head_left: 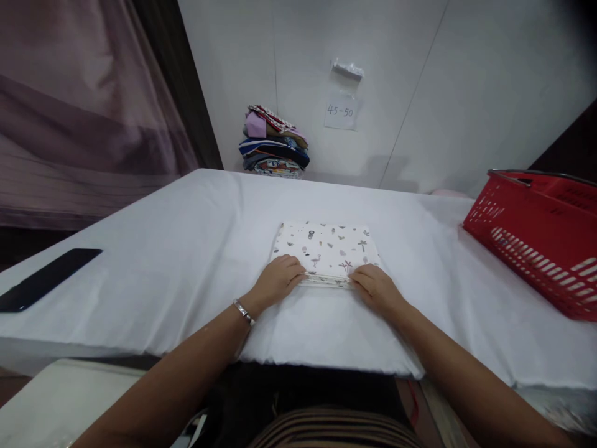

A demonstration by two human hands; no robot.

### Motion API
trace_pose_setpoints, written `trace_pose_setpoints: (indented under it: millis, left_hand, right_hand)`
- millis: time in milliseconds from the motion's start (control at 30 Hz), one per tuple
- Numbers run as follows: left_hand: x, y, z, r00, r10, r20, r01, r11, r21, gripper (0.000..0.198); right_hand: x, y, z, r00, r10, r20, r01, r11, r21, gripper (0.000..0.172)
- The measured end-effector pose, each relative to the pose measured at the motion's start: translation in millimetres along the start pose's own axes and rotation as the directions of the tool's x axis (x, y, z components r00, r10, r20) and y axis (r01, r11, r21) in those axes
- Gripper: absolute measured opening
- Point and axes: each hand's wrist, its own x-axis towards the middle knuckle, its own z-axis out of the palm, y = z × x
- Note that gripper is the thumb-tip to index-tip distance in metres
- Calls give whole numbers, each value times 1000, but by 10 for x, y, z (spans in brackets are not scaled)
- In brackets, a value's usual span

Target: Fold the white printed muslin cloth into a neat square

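Observation:
A folded white cloth (326, 246) printed with small palm trees, a flamingo and other figures lies flat on the white-covered table (196, 249). Its near edge shows several stacked layers. My left hand (278, 278), with a silver bracelet on the wrist, grips the near left corner of the cloth. At the near right corner, my right hand (375, 287) holds the same edge, fingers on top. Both thumbs are at the layered edge, their tips partly hidden.
A red plastic basket (536, 230) stands at the table's right. A dark phone-like slab (49, 280) lies at the left. Behind the table is a stack of folded fabrics (275, 146) against the wall, near a paper sign (340, 112) reading 45-50. A pink curtain (84, 124) hangs left.

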Motion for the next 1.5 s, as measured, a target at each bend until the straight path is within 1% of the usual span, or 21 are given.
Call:
trace_pose_setpoints:
  millis: [100, 267, 500, 567, 667, 733, 800, 900, 967, 1100, 1267, 1500]
  left_hand:
    - [-6, -14, 0, 1000, 7, 2, -7, 1000, -15, 20]
    - [-8, -30, 14, 1000, 1, 3, -1, 1000, -5, 20]
    - [3, 1, 0, 1000, -2, 8, 2, 1000, 4, 26]
    - [4, 12, 1, 1000, 1, -10, -1, 1000, 5, 27]
    - [8, 27, 14, 999, -2, -52, 4, 999, 35, 28]
    - [10, 38, 24, 997, -6, -78, 11, 998, 69, 28]
    - [8, 50, 31, 997, -1, -75, 9, 995, 100, 28]
    - [-1, 68, 40, 1000, 10, -28, -6, 991, 136, 27]
    - [-8, 75, 45, 1000, 8, -11, -7, 988, 153, 27]
    - [-20, 70, 48, 1000, 10, -10, -8, 989, 146, 26]
    - [-66, 15, 19, 1000, 28, 9, -29, 993, 115, 22]
    - [-214, -29, -91, 1000, -10, 6, 8, 977, 211, 19]
  right_hand:
    - [-9, 5, -15, 999, -15, 42, 15, 1000, 0, 22]
    - [-3, -12, -15, 999, 25, 30, -25, 1000, 5, 24]
    - [4, -16, -2, 999, 44, 27, -44, 999, -3, 23]
    - [-4, -9, 12, 999, 32, -2, -32, 999, -9, 22]
    - [-13, 3, 37, 995, 20, -94, -24, 999, -43, 21]
    - [-14, 9, 50, 991, 22, -133, -33, 996, -81, 21]
    - [-15, 10, 58, 994, 23, -110, -35, 994, -106, 22]
    - [-20, 5, 59, 999, 14, -41, -18, 995, -96, 23]
    - [-24, 1, 55, 1000, 14, -21, -16, 996, -84, 22]
    - [-24, -4, 33, 1000, 6, -6, -6, 997, -76, 22]
    - [-48, 2, -8, 999, -29, 32, 30, 998, -60, 21]
    - [-132, 24, 19, 999, -33, 26, 34, 998, -46, 27]
